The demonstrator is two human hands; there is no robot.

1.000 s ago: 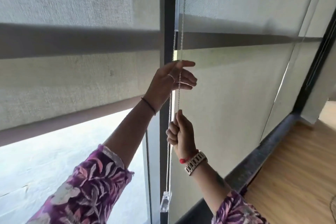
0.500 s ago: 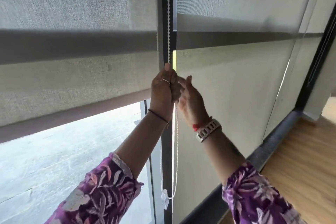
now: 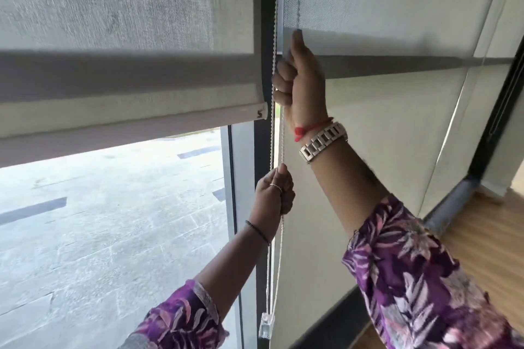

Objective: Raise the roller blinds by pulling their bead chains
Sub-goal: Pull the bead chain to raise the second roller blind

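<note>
A white bead chain (image 3: 273,133) hangs in a loop along the dark window post, ending in a clear plastic weight (image 3: 266,325) near the sill. My right hand (image 3: 300,82) is fisted on the chain high up, thumb pointing upward. My left hand (image 3: 274,193) grips the chain lower down, below the right wrist. The left grey roller blind (image 3: 113,37) is partly raised, and its bottom bar (image 3: 136,127) sits about mid-window with bare glass beneath. The right roller blind (image 3: 397,150) hangs fully down.
The dark vertical window post (image 3: 262,150) stands between the two blinds. Through the glass lies a paved ground outside (image 3: 113,221). A dark sill (image 3: 334,320) runs along the bottom right, beside a wooden floor (image 3: 482,235). Another dark frame (image 3: 499,110) stands at far right.
My right hand has climbed from below to a high grip on the chain. My left hand has dropped from the top to a low grip. The view sits closer to the blinds.
</note>
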